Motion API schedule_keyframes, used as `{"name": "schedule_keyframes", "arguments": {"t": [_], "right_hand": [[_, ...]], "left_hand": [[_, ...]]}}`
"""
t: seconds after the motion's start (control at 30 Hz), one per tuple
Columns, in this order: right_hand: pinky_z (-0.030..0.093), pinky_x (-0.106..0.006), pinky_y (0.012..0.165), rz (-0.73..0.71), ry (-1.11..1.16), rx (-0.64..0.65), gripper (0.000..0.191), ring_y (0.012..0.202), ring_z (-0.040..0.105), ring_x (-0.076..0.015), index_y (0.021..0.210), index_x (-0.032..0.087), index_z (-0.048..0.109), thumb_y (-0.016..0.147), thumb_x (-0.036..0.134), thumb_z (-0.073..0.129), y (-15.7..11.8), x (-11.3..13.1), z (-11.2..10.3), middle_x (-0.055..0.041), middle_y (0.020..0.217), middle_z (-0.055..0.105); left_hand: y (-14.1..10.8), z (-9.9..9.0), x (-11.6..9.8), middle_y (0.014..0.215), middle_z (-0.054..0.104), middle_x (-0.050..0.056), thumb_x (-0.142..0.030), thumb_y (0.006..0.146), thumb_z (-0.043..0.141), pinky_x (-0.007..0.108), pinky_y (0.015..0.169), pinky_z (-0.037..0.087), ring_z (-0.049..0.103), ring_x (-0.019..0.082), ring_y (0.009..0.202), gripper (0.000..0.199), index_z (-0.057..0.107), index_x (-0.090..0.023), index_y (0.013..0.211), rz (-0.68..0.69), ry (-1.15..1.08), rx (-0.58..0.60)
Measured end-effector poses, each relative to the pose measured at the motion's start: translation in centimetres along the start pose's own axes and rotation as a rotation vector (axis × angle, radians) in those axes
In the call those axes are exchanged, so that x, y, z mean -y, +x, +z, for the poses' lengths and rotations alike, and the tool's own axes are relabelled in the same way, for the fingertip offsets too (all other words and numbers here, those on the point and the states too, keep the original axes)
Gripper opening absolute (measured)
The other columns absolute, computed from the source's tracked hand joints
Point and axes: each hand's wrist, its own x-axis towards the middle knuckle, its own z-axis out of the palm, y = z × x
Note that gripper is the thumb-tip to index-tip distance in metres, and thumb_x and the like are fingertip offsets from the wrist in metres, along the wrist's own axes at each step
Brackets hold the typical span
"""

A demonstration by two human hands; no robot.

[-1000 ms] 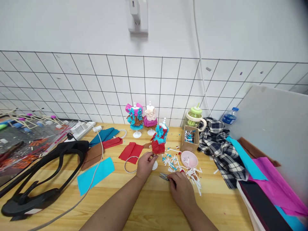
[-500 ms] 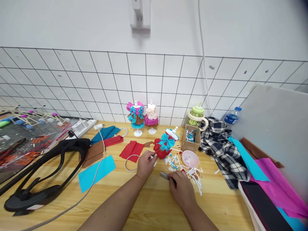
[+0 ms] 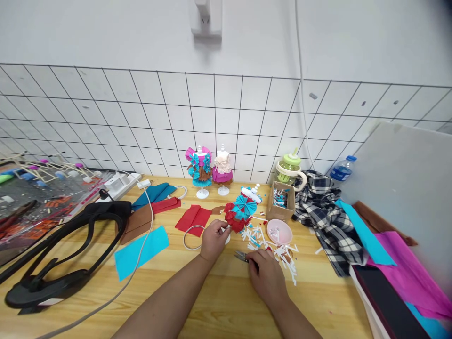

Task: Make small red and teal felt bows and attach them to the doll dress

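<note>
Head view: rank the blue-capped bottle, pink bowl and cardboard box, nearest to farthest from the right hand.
1. Pink bowl, just beyond the right hand.
2. Cardboard box, behind the bowl.
3. Blue-capped bottle, far right, by the wall.

The left hand (image 3: 213, 239) and right hand (image 3: 267, 273) are bare, with bare forearms (image 3: 169, 294); beside the right hand's knuckles shows a small red spot (image 3: 269, 249), too small to identify

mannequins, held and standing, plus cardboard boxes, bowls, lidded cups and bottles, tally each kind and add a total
Held mannequin: 1
Standing mannequins: 2
Cardboard box: 1
Pink bowl: 1
Green-lidded cup: 1
Blue-capped bottle: 1
Total: 7
</note>
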Motion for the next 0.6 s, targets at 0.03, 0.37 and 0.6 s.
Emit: {"name": "schedule_keyframes", "arguments": {"t": [0.03,0.37,0.6], "right_hand": [[0.039,-0.032,0.078,0.0,-0.003,-0.001,0.024,0.086,0.054,-0.0201,0.087,0.022,0.068,0.086,0.012,0.047,-0.01,-0.03,0.04,-0.004,0.087,0.065],[0.04,-0.032,0.077,-0.015,-0.006,-0.011,0.024,0.085,0.055,-0.0199,0.087,0.022,0.068,0.086,0.011,0.047,-0.01,-0.08,0.12,-0.004,0.086,0.065],[0.04,-0.033,0.078,0.006,-0.004,0.007,0.025,0.085,0.055,-0.0208,0.088,0.023,0.068,0.086,0.012,0.046,-0.06,0.09,-0.01,-0.0042,0.086,0.065]], "left_hand": [[0.02,-0.01,0.02,0.07,0.059,0.0,-0.028,0.08,0.061,0.022,0.057,0.039,0.049,0.01,0.057,0.014,0.063,-0.017,0.072,-0.002,-0.002,0.0],[0.1,-0.33,-0.13,0.069,0.06,0.001,-0.032,0.082,0.058,0.023,0.058,0.04,0.052,0.012,0.061,0.017,0.068,-0.018,0.08,-0.02,-0.003,0.001],[0.13,-0.36,-0.24,0.07,0.061,0.002,-0.032,0.081,0.058,0.022,0.055,0.04,0.053,0.012,0.058,0.018,0.068,-0.017,0.082,-0.035,-0.013,-0.005]]}}
